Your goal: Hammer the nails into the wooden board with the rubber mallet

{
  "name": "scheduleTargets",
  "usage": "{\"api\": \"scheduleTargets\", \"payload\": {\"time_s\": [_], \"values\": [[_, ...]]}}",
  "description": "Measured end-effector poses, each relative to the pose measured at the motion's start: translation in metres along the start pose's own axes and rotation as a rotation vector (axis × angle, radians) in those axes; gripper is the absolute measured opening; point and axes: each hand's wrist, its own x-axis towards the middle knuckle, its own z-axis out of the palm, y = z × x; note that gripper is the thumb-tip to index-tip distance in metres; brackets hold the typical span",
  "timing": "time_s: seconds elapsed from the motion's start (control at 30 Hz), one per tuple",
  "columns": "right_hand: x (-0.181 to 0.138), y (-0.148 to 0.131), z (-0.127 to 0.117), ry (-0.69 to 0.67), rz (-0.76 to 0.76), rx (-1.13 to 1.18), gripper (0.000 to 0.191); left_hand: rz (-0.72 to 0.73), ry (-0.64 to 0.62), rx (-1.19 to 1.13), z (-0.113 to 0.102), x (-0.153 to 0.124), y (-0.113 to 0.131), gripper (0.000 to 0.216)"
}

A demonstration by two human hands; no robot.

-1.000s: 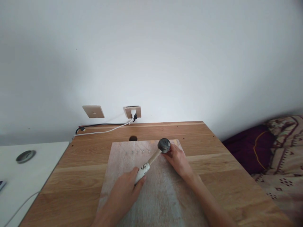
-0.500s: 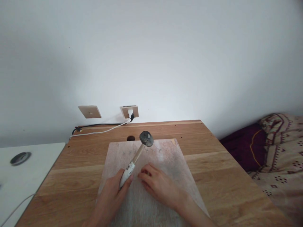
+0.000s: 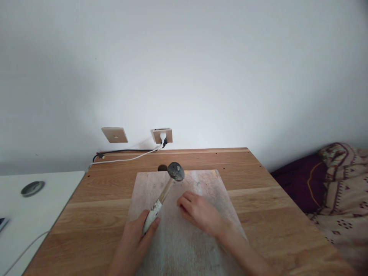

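A rubber mallet (image 3: pixel 176 171) with a dark round head and a white-smeared handle slants up and to the right above a worn board (image 3: pixel 184 237). My left hand (image 3: pixel 140 234) is closed around the lower end of its handle. To the right of the handle, my right hand (image 3: pixel 198 211) is low over the board, its fingers curled together at the tips. Whatever those fingertips hold, if anything, is hidden or too small to name. Small marks or bits show along the board's far end, partly behind the mallet head.
The board lies on a wooden table (image 3: pixel 264 214) against a white wall. A socket (image 3: pixel 163 136) with a plug and cables (image 3: pixel 129 158) sits behind the table. At left stands a white surface (image 3: pixel 17 211) with a round grommet (image 3: pixel 33 188). Patterned bedding (image 3: pixel 345 191) is at right.
My right hand has moved a little away from the mallet handle, to the right, and its fingers have drawn closer together. The mallet stays in my left hand. The view has shifted slightly.
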Motion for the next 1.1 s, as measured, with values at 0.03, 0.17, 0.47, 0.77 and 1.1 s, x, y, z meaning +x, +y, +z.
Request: {"api": "scheduleTargets", "payload": {"time_s": [0.03, 0.17, 0.47, 0.77, 1.1], "values": [[-0.009, 0.011, -0.004, 0.04, 0.04, 0.035, 0.023, 0.003, -0.011, 0.002, 0.001, 0.002, 0.003, 0.039], [-0.041, 0.06, -0.012, 0.417, 0.31, 0.3, 0.022, 0.017, -0.067, 0.048, 0.007, 0.008, 0.011, 0.037], [-0.047, 0.101, 0.006, 0.551, 0.522, 0.341, 0.019, 0.082, -0.128, 0.041, 0.019, 0.013, 0.02, 0.033], [-0.045, 0.091, 0.003, 0.528, 0.534, 0.34, 0.018, 0.123, -0.136, 0.063, 0.021, 0.02, 0.035, 0.03], [-0.042, 0.091, 0.004, 0.546, 0.565, 0.343, 0.016, 0.157, -0.157, 0.115, 0.03, 0.024, 0.04, 0.029]]}}
